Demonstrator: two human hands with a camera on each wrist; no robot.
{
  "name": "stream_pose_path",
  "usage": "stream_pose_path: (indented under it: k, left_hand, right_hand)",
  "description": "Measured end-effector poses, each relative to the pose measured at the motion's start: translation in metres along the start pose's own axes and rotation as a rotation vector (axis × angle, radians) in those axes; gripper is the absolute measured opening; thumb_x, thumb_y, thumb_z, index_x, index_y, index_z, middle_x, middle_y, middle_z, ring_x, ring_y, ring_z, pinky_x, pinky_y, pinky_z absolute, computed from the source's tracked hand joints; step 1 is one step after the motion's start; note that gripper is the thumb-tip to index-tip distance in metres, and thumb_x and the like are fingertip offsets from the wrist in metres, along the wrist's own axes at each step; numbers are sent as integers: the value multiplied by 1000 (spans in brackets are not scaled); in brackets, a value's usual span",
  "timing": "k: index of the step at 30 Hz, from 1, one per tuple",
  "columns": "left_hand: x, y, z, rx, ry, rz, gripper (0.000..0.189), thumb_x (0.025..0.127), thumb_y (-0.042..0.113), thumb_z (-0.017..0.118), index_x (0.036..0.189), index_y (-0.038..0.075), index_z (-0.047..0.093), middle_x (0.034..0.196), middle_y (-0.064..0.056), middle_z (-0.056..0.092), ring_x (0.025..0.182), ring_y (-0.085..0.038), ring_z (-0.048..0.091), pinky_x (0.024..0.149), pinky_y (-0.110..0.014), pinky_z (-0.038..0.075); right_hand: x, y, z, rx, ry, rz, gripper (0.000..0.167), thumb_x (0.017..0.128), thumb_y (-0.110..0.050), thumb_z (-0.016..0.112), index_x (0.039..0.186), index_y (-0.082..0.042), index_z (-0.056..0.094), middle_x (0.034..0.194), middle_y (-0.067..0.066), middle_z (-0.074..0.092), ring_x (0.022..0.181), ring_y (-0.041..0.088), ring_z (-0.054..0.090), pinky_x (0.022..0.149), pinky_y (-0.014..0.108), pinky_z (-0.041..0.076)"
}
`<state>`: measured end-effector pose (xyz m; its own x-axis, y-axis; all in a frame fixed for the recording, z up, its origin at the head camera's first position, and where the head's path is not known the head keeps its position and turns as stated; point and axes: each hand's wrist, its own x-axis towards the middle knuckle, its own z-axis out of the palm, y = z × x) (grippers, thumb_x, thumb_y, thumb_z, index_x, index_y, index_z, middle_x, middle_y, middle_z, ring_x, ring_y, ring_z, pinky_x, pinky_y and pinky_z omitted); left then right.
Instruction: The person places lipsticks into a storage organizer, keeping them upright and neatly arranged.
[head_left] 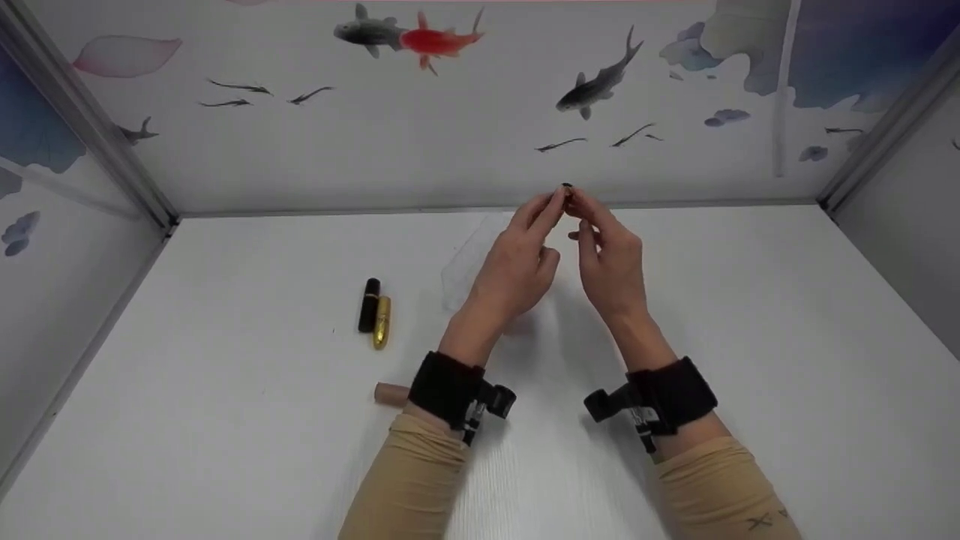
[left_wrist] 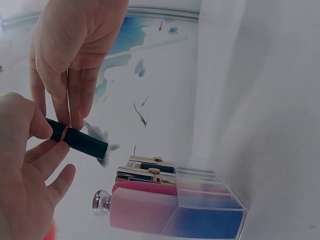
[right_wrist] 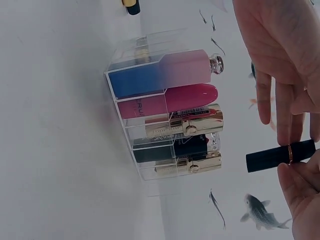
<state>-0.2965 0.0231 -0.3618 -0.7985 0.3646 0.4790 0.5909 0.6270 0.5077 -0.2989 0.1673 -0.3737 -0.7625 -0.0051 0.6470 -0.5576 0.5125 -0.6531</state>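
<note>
Both hands meet at the fingertips near the back of the table in the head view, around a black lipstick tube (left_wrist: 87,144) with a thin gold band. My left hand (head_left: 514,274) pinches its shorter end, as the left wrist view shows. Fingers of my right hand (head_left: 615,266) hold the same tube beside the band, thumb against it in the right wrist view. The tube's longer part points down, free of the fingers. Below the hands, a clear organizer (right_wrist: 120,102) holds several lipsticks, among them a pink-and-blue one (right_wrist: 185,69) and a bright pink one (right_wrist: 192,97).
Left of the hands on the white table (head_left: 225,390) lie a black tube (head_left: 369,305) and a gold tube (head_left: 382,322) side by side. A brownish cylinder (head_left: 391,394) is partly hidden by the left wrist strap. A fish-printed panel (head_left: 450,142) borders the back.
</note>
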Motion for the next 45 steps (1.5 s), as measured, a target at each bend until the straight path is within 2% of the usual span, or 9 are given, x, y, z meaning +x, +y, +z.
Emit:
stream_pose_path:
  k: [3, 6, 10, 14, 21, 27, 35, 45]
  left_hand:
    - [0, -3, 0, -14, -45, -39, 63, 98, 2, 47, 158, 11, 28, 159, -9, 37, 115, -19, 61, 96, -29, 52]
    - [0, -5, 0, -26, -92, -78, 65, 98, 2, 48, 158, 11, 26, 162, -7, 34, 134, -19, 53, 108, -30, 47]
    - [0, -9, -1, -10, -131, -93, 67, 97, -1, 49, 159, 11, 24, 164, -7, 32, 146, -20, 41, 118, -30, 38]
    - [0, -13, 2, 39, -145, -96, 69, 97, -3, 51, 159, 12, 25, 162, -5, 36, 146, -19, 40, 119, -32, 37]
    - [-1, -15, 4, 58, -202, -156, 71, 97, 3, 53, 160, 18, 23, 160, -2, 39, 149, -19, 34, 119, -48, 34]
    - [-1, -18, 4, 72, -224, -177, 74, 96, 7, 56, 160, 20, 21, 160, -2, 40, 150, -19, 33, 121, -46, 33]
    - [-1, -21, 7, 49, -290, -224, 76, 97, 11, 54, 161, 22, 16, 165, -1, 30, 155, -22, 22, 124, -51, 24]
    - [-2, -23, 12, 51, -297, -247, 77, 96, 12, 56, 161, 22, 17, 165, 2, 29, 156, -23, 20, 124, -53, 23]
  right_hand:
    - [-1, 2, 1, -34, -33, 17, 43, 102, 3, 45, 142, -8, 55, 136, 8, 66, 120, 19, 65, 87, 23, 58]
    - [-3, 5, 1, -45, -64, 35, 45, 102, 5, 44, 144, -8, 54, 139, 8, 63, 123, 21, 64, 89, 32, 59]
    - [-4, 8, 3, -34, -103, 65, 47, 101, 7, 42, 145, -7, 52, 141, 10, 62, 126, 23, 63, 92, 36, 59]
    - [-4, 11, 5, -45, -149, 96, 47, 102, 5, 43, 146, -7, 49, 142, 10, 60, 127, 24, 62, 95, 36, 58]
    - [-5, 14, 5, -70, -201, 128, 47, 104, 2, 42, 149, -9, 45, 145, 10, 57, 126, 25, 62, 96, 35, 57]
    - [-6, 17, 7, -75, -242, 146, 48, 103, 2, 41, 150, -9, 44, 147, 10, 55, 127, 25, 62, 98, 36, 56]
    - [-7, 22, 8, -72, -295, 180, 50, 103, 2, 40, 151, -11, 42, 150, 10, 53, 131, 25, 58, 100, 37, 55]
    - [-9, 23, 8, -80, -358, 208, 52, 104, 1, 40, 154, -9, 36, 154, 10, 46, 140, 26, 49, 107, 41, 50]
